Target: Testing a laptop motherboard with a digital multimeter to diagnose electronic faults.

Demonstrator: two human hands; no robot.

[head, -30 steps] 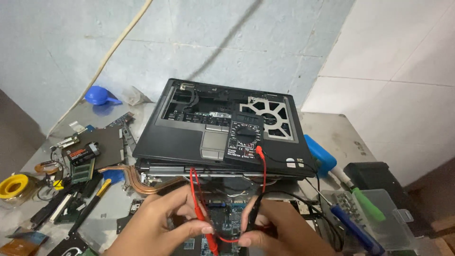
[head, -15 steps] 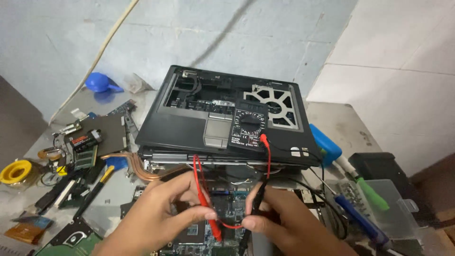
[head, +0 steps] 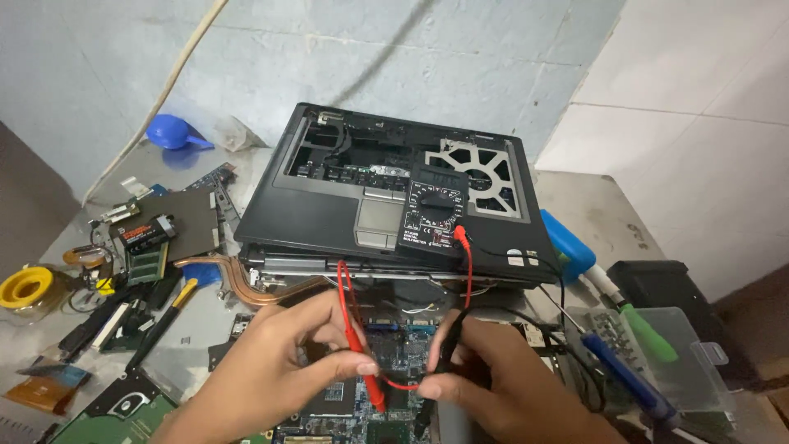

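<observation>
the left hand pinched the red probe, the right hand the black probe; both looked light and stiff, best gripped along their insulated shafts over the fragile circuit board.

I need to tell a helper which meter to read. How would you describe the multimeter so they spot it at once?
Find the opened black laptop base in the middle of the bench. The multimeter lies on its right half, beside the grey touchpad. It is the small black box with a round dial, and red and black leads run from its lower edge down to the probes in both hands.
</observation>
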